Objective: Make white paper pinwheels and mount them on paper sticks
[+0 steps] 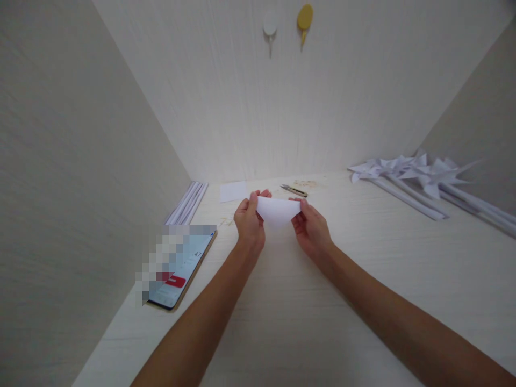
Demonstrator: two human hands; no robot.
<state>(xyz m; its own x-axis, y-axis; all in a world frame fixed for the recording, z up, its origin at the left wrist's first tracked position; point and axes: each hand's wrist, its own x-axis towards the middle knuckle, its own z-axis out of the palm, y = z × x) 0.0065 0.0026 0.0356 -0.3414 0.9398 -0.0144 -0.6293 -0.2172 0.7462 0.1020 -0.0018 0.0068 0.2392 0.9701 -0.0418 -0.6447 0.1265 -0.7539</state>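
Nearest camera, phone (179,269) lies at left edge of worktop (306,317), screen lit. Mid-worktop: left hand (249,221) and right hand (310,228) each pinched shut on folded white paper (277,211), held just above surface, point down. For clean fold – judged – match edges first, keep both pinches firm, then crease. Behind: loose paper square (234,191), small cutter (294,190), paper stack (187,204) by left wall. Far right – finished paper pinwheels (415,174). Two hooks (287,24) on back wall.
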